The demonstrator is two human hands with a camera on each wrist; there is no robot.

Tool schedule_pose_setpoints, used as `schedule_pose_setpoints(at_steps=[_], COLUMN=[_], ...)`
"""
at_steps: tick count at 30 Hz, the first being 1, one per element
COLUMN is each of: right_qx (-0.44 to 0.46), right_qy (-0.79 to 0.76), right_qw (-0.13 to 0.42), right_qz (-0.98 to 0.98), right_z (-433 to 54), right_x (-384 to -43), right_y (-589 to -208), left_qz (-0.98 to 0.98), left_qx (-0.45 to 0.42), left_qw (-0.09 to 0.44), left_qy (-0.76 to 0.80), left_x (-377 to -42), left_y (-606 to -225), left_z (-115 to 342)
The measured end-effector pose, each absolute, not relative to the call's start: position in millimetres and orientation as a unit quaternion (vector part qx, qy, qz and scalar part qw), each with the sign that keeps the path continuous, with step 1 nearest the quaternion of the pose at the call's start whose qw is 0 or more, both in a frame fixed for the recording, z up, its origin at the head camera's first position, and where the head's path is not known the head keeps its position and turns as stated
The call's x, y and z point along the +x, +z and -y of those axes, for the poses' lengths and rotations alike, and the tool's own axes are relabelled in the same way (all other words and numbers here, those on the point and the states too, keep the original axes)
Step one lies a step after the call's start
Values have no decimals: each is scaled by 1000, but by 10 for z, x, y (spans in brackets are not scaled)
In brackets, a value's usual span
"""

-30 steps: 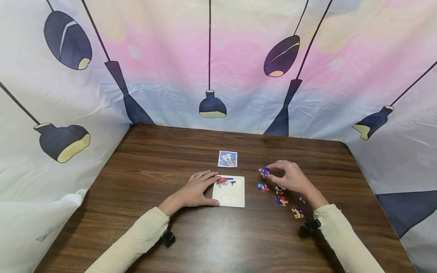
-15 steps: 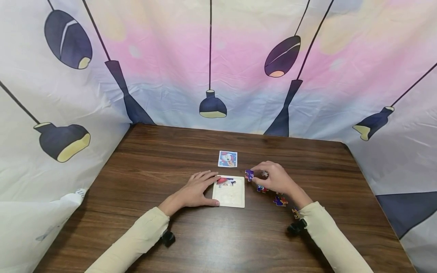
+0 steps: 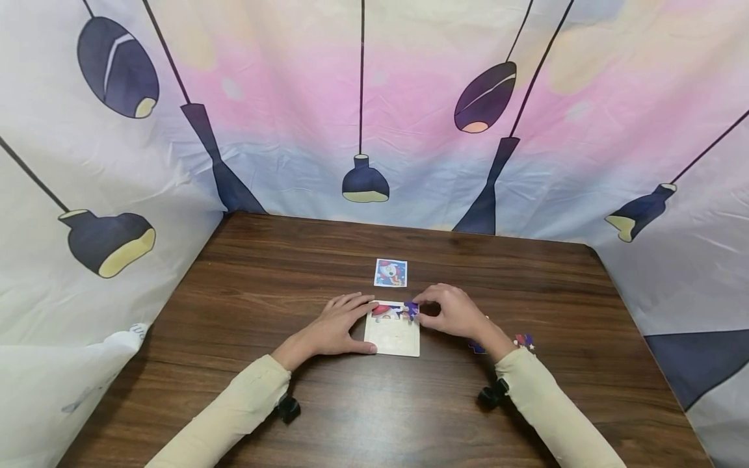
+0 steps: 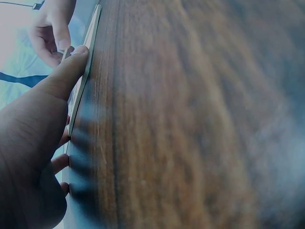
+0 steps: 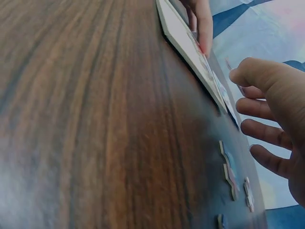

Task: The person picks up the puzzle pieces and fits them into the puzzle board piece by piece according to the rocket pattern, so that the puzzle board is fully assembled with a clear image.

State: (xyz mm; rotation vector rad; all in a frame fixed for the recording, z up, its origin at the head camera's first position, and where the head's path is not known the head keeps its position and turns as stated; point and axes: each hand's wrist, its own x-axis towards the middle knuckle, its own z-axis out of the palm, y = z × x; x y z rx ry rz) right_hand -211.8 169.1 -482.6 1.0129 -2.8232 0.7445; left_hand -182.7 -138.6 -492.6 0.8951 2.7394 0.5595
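Note:
A square cream puzzle tray (image 3: 394, 341) lies on the wooden table, with a red-and-white picture part (image 3: 385, 311) fitted in its upper left. My left hand (image 3: 333, 325) rests against the tray's left side, fingers spread and thumb on its lower left edge. At the upper right corner, my right hand (image 3: 453, 312) pinches a purple jigsaw piece (image 3: 411, 309) between thumb and forefinger, over the tray's inside. In the right wrist view the thumb and fingertip hide most of that piece. Whether it touches the tray bottom, I cannot tell.
Behind the tray lies a small picture card (image 3: 390, 273). Loose jigsaw pieces lie right of the tray, one red-and-purple piece (image 3: 524, 341) beyond the right wrist and a blue piece (image 3: 477, 347) partly under the forearm. A printed cloth (image 3: 304, 130) hangs around the table.
My right hand has carried the purple piece leftward from the loose pieces to the tray's upper right corner. The left hand and tray have stayed in place.

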Motion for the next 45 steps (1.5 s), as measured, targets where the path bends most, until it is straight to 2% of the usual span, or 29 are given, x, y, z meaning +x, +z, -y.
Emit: schedule_pose_setpoints(at_steps=[23, 45], right_qx=[326, 339], right_qy=[197, 214], right_qw=[6, 24], right_qz=[925, 916], right_z=[-1598, -1534], right_x=[-2139, -2164], right_y=[-4856, -4906], left_qz=[-927, -925], left_qx=[309, 314], left_qw=[96, 92], left_qy=[191, 195], left_x=[-1831, -1840], left_y=[-4940, -4951], left_z=[1398, 1406])
